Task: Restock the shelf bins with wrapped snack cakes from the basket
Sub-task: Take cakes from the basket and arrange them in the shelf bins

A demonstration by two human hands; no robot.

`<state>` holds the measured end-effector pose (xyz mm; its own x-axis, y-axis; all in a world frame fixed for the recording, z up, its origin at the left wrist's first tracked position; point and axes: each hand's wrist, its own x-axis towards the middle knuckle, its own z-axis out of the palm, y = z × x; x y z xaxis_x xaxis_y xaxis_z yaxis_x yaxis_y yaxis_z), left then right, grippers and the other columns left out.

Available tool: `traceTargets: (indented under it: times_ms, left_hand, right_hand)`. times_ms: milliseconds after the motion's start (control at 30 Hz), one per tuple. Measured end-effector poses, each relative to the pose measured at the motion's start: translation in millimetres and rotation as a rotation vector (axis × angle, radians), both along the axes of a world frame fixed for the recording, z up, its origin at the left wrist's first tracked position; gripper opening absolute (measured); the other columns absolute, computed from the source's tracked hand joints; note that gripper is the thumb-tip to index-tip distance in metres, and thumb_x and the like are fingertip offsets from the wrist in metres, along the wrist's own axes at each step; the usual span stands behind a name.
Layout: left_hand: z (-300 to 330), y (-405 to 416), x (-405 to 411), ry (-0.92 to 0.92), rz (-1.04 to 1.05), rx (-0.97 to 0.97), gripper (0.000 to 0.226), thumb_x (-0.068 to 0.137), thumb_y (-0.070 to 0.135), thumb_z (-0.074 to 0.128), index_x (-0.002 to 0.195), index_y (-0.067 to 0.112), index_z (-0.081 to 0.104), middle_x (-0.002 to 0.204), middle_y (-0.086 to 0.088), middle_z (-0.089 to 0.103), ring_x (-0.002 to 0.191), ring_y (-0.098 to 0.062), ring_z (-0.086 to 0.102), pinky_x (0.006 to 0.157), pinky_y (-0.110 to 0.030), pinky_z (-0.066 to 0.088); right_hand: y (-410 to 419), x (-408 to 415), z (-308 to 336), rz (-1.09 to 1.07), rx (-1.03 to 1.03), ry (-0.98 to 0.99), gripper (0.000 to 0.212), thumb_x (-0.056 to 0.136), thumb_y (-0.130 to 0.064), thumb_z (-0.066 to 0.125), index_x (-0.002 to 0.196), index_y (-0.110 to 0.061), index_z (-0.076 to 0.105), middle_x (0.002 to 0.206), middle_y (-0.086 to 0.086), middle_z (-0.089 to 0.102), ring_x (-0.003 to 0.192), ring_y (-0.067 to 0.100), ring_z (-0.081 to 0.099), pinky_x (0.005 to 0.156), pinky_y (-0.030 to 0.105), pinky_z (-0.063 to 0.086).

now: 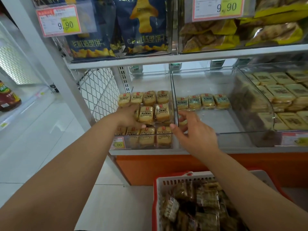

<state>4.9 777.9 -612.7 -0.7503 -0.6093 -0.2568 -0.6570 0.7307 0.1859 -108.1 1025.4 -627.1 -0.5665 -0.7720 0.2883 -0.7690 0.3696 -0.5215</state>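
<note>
Left hand [127, 116] is laid open on wrapped snack cakes [146, 115] in the left bin [173, 104]; right hand [194, 130] is held loosely spread at the divider, nothing gripped

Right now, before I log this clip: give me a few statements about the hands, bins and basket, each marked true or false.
1. The left hand is inside the left bin, on the wrapped snack cakes. True.
2. The middle bin is packed full to its front wall. False: one row of cakes lies at the back, and the floor in front is mostly bare.
3. The basket below the shelf holds wrapped packets. True.
4. The right hand is down in the basket. False: it is up at the divider between the left and middle bins.
5. The tag on the left bin's front reads 9.90. False: its price tag reads 8.00.
</note>
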Motion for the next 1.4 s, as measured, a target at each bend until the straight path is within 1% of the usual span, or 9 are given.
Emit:
traceTargets:
  times_ms: [67,200,400,667,833,1000,1100,1233,1400]
  left_hand:
    - [-5,4,-4,0.05,-0.01,-0.044,0.1,0.08,0.055,0.072,0.158,0.029,0.014,0.164,-0.003,0.011,0.15,-0.028,0.006,0.121,-0.042,0.005]
    - [-14,6,-11,0.119,0.021,-0.036,0.078,0.088,0.054,0.064,0.154,0.042,0.023,0.163,-0.001,0.016,0.149,-0.033,0.006,0.122,-0.046,0.008]
    - [-17,6,-14,0.113,-0.018,-0.064,0.071,0.093,0.047,0.061,0.153,0.04,0.025,0.16,-0.001,0.021,0.146,-0.035,0.01,0.121,-0.051,0.014]
    - [-17,18,-15,-0.089,-0.071,-0.093,0.07,0.105,0.045,0.032,0.157,0.027,-0.011,0.165,0.005,-0.014,0.149,-0.033,-0.017,0.12,-0.059,0.007]
    - [-14,21,-20,-0.159,-0.039,-0.114,0.073,0.104,0.051,0.03,0.155,0.029,-0.017,0.162,0.009,-0.022,0.15,-0.032,-0.018,0.12,-0.058,0.004]
    - [-15,6,-30,0.008,0.021,-0.001,0.078,0.093,0.074,0.022,0.157,0.032,0.014,0.166,0.002,-0.004,0.151,-0.03,-0.011,0.12,-0.057,0.001]
    - [-16,2,-42,0.122,0.052,-0.031,0.067,0.098,0.065,0.014,0.155,0.032,0.025,0.166,-0.003,0.007,0.152,-0.03,-0.001,0.121,-0.056,0.005]
    - [-11,1,-59,0.143,0.086,-0.098,0.056,0.105,0.047,0.025,0.157,0.027,0.017,0.166,0.001,0.006,0.152,-0.028,0.001,0.12,-0.053,0.005]
    - [2,-32,-85,0.108,0.036,-0.163,0.049,0.105,0.033,0.039,0.151,0.016,0.035,0.158,-0.012,0.033,0.144,-0.031,0.029,0.117,-0.046,0.026]
  right_hand:
    - [0,0,0,0.002,-0.003,0.003,0.052,0.094,-0.059,0.046,0.134,-0.027,0.042,0.116,-0.014,0.056,0.082,0.006,0.062,0.067,0.027,0.045]
    - [0,0,0,0.004,0.002,0.005,0.051,0.094,-0.057,0.046,0.135,-0.027,0.042,0.117,-0.013,0.055,0.083,0.006,0.061,0.066,0.026,0.04]
    - [-3,1,-2,-0.014,-0.003,0.018,0.052,0.093,-0.058,0.047,0.135,-0.027,0.042,0.117,-0.012,0.057,0.084,0.008,0.063,0.067,0.027,0.043]
    - [-3,1,-2,-0.029,-0.009,0.036,0.053,0.093,-0.06,0.046,0.135,-0.028,0.042,0.113,-0.013,0.057,0.08,0.006,0.061,0.064,0.026,0.042]
    - [-3,1,-3,-0.024,0.003,0.047,0.055,0.093,-0.06,0.046,0.136,-0.027,0.04,0.116,-0.013,0.057,0.087,0.01,0.064,0.066,0.027,0.044]
    - [-2,-2,-3,-0.013,0.003,0.044,0.054,0.093,-0.059,0.047,0.136,-0.027,0.041,0.113,-0.013,0.057,0.082,0.009,0.063,0.063,0.026,0.041]
    - [-4,-3,-4,-0.004,0.002,0.042,0.054,0.093,-0.06,0.046,0.137,-0.028,0.039,0.116,-0.014,0.055,0.083,0.008,0.063,0.066,0.027,0.046]
    - [-5,-3,-5,0.009,-0.022,0.059,0.055,0.093,-0.059,0.045,0.138,-0.027,0.039,0.121,-0.011,0.055,0.086,0.01,0.063,0.068,0.028,0.047]
    - [-6,-6,-9,0.014,-0.018,0.09,0.058,0.091,-0.065,0.034,0.136,-0.029,0.039,0.118,-0.014,0.054,0.075,0.003,0.06,0.06,0.025,0.043]
